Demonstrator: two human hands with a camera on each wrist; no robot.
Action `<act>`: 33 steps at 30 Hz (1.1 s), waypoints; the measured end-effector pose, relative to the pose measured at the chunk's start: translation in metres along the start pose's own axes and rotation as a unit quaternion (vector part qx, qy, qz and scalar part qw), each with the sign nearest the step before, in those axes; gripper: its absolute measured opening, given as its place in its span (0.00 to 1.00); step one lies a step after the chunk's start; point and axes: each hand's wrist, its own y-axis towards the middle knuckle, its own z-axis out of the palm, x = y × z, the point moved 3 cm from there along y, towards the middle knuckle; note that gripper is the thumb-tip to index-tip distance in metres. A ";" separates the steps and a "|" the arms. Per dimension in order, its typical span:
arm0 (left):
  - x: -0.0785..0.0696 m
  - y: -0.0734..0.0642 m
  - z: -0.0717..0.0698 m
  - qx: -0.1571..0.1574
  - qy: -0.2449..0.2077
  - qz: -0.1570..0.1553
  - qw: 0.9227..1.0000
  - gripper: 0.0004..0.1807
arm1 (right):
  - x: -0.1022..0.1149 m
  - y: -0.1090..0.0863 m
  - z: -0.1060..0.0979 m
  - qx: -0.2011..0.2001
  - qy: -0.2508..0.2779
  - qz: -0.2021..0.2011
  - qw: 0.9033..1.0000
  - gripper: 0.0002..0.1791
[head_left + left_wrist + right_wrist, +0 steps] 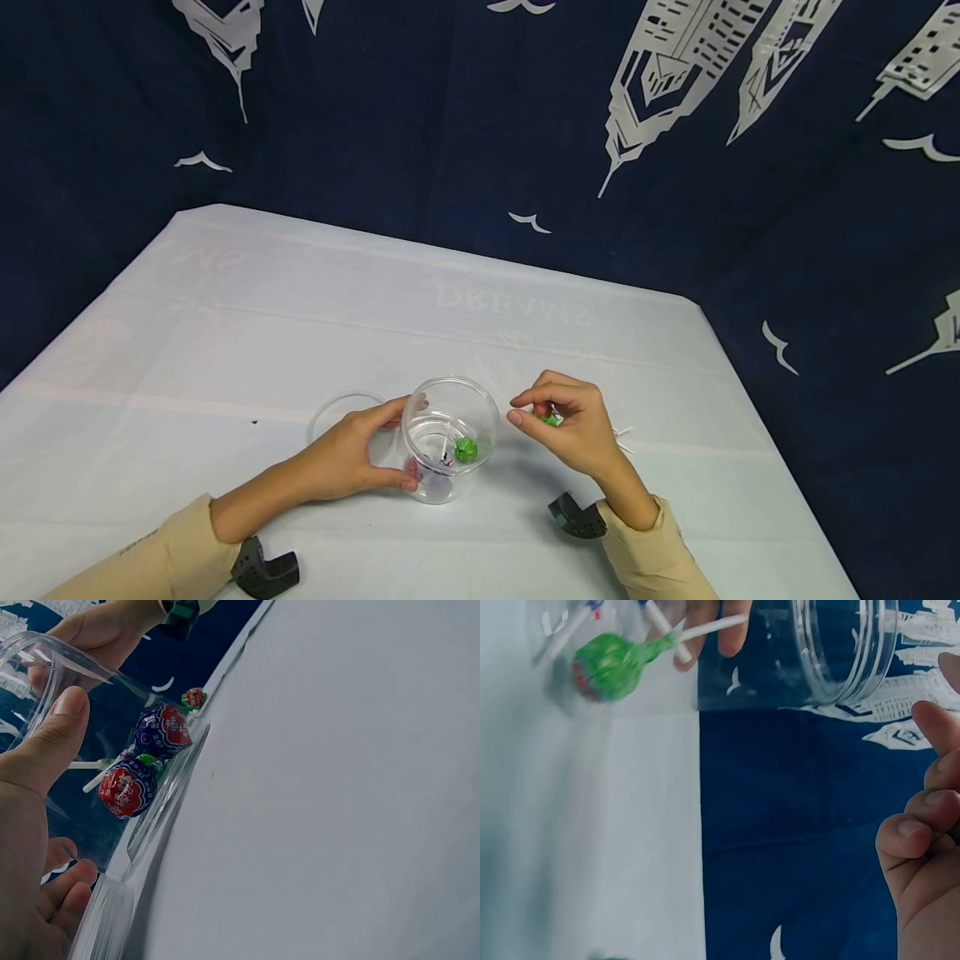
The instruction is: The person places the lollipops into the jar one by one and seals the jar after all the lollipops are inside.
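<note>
A clear plastic jar (450,404) stands about upright, open end up, near the front middle of a white tabletop (300,333). Inside it are a green lollipop (467,450) and blue-and-red lollipops (129,787).

The person's left hand (352,450) reaches in from the left and grips the jar's side, thumb on the near side and fingers wrapped round the far side. The right hand (573,421) is raised just beside the jar, wrist bent toward it; its fingers curl loosely, with the thumb tip and index fingertip slightly apart.

The left wrist view shows two of the blue-and-red wrappers plainly, with green peeking out between them; from the head they blur through the jar wall. That view also shows another green lollipop (193,697), with red on its wrapper, lying beyond the jar. The right wrist view shows the white stick of the green one inside.

From the head, the right hand covers most of the outer lollipop and part of some white sticks (624,433). A clear round lid (341,408) lies partly behind the left hand; whether it touches the jar is hard to tell. The right wrist view cuts off part of the right hand.

Behind hangs navy cloth (420,125) printed with white buildings and birds.
</note>
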 end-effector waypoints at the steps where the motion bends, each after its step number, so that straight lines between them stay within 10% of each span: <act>1: 0.000 0.000 0.000 -0.001 0.001 0.000 1.000 0.51 | -0.002 -0.002 -0.001 -0.002 0.002 0.001 1.000 0.13; 33: 0.001 0.000 -0.001 -0.003 -0.001 -0.003 1.000 0.52 | -0.020 -0.041 -0.040 -0.070 -0.032 0.027 0.997 0.14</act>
